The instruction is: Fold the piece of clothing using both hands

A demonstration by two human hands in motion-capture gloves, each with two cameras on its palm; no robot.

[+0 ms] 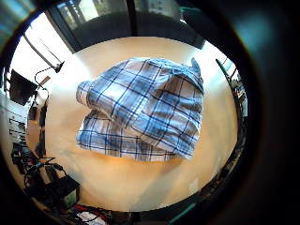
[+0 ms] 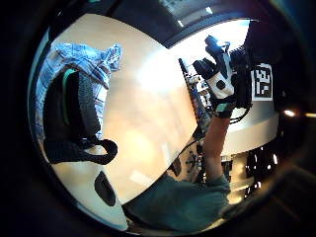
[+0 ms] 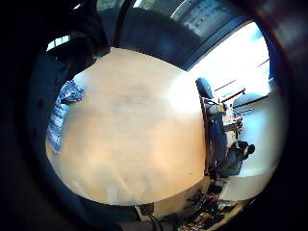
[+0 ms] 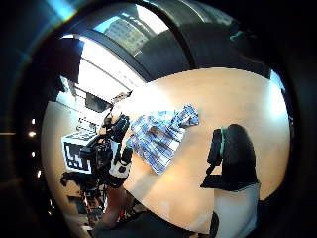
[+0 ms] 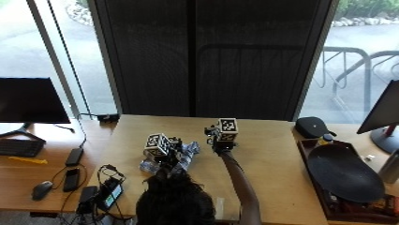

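— One shirt (image 5: pixel 169 161), plaid in blue and white, lies on the table (image 5: pixel 268 154) near my edge, left of the middle. It is bunched rather than flat, one layer lapped over another, with a corner sticking up on the far side.

— How much room around it?

— Plenty of bare wood to the right and toward the far edge. The left edge is nearer, and beyond it sits a second desk with a phone (image 5: pixel 72 178), a mouse (image 5: pixel 41 189) and cables (image 5: pixel 106 185).

— And your hands?

— My left hand (image 5: pixel 163 151) hangs over the shirt, and its palm view shows the whole heap below, so it is not touching. Whether those fingers are curled I cannot tell. My right hand (image 5: pixel 219 140) is raised beside the shirt, over bare table, fingers spread and holding nothing.

— Anything on the right?

— A dark tray (image 5: pixel 340 173) at the table's right end, well apart from the shirt.
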